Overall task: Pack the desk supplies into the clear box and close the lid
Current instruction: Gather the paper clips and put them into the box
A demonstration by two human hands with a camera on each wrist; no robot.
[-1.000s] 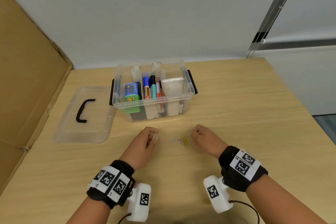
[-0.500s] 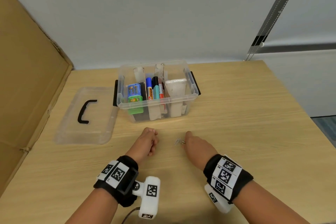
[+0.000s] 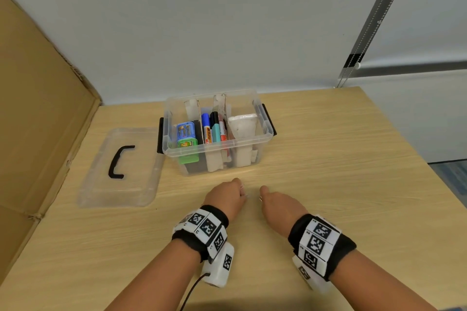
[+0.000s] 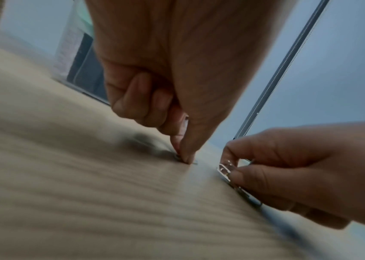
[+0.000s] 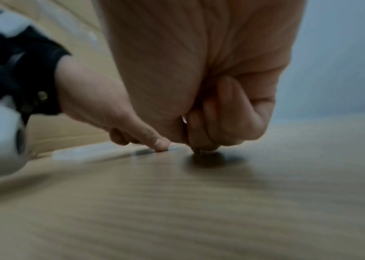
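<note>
The clear box (image 3: pixel 262 134) stands open in the middle of the desk, with markers (image 3: pixel 214 129), a blue and green item (image 3: pixel 186 135) and a white item (image 3: pixel 242 124) in its compartments. Its clear lid (image 3: pixel 141 184) with a black handle lies flat to the left. In front of the box, my left hand (image 3: pixel 241 190) has its fingers curled and its thumb and forefinger pinch a paper clip (image 4: pixel 195 163) against the desk. My right hand (image 3: pixel 261 195) (image 4: pixel 230 168), close beside it, pinches silver paper clips (image 4: pixel 223 169) at the desk surface.
A tall cardboard panel (image 3: pixel 38 121) stands along the left edge of the wooden desk (image 3: pixel 341 184). A grey wall runs behind the box. The desk's right edge drops off at the far right.
Both hands have come together in front of the box. The right hand moved left onto the loose clips that lay between the hands, and these are now under the fingertips.
</note>
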